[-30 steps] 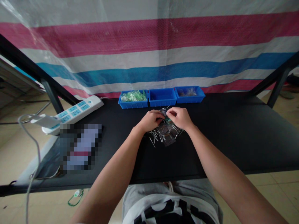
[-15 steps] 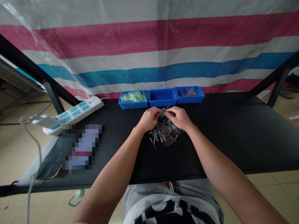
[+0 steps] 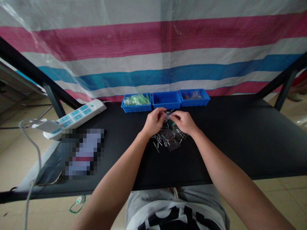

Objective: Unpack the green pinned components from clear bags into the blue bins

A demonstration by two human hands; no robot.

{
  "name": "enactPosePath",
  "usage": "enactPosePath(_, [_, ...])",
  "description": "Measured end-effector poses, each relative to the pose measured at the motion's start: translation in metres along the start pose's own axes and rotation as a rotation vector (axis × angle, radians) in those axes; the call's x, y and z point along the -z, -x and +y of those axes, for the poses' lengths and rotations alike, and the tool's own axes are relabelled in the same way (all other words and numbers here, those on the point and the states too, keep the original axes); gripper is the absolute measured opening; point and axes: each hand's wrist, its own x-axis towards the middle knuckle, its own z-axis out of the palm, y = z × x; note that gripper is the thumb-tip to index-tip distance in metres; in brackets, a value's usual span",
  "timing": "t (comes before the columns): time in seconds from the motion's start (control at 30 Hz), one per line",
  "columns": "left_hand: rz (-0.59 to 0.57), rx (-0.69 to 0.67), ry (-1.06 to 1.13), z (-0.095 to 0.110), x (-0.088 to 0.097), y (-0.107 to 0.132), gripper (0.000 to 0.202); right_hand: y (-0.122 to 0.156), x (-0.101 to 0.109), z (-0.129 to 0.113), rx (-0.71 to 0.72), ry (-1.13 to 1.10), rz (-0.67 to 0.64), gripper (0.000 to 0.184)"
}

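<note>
Over the pile in the middle of the black table [image 3: 235, 137], my left hand [image 3: 154, 121] and my right hand [image 3: 184, 121] face each other, fingers closed in a pinch. Between their fingertips is a small clear plastic bag [image 3: 167, 116]; its contents are too small to make out. Beneath and in front of the hands lie many thin silver metal pins [image 3: 157, 140], which look like blind rivets. Dark-looking clear bags [image 3: 174, 145] are mixed among them, and a greenish packet [image 3: 172, 124] shows partly beside my right fingers.
Three blue bins stand behind the hands: the left bin [image 3: 136, 109] holds green-and-clear packets, the middle bin [image 3: 167, 104] shows a bare floor, the right bin [image 3: 196, 103] holds small clear bags. At left are a white power strip [image 3: 96, 110] and a blurred-out object [image 3: 83, 151].
My left fingers have shifted slightly, the index finger lifting a little at the small bag. My right hand stays almost in place. The bins and pile look unchanged.
</note>
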Motion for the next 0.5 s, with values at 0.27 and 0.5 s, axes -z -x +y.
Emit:
enactPosePath(0.27, [-0.028,0.179,0.175,0.0020,-0.0015,-0.0019,0.039,-0.0005,0.0001,0.0006,0.076,-0.049,0.158,0.011])
enactPosePath(0.5, [-0.066,0.236,0.320,0.0033,0.0002,-0.0049,0.032,-0.0005,0.0008,-0.0019,0.071,0.017,0.171,0.008])
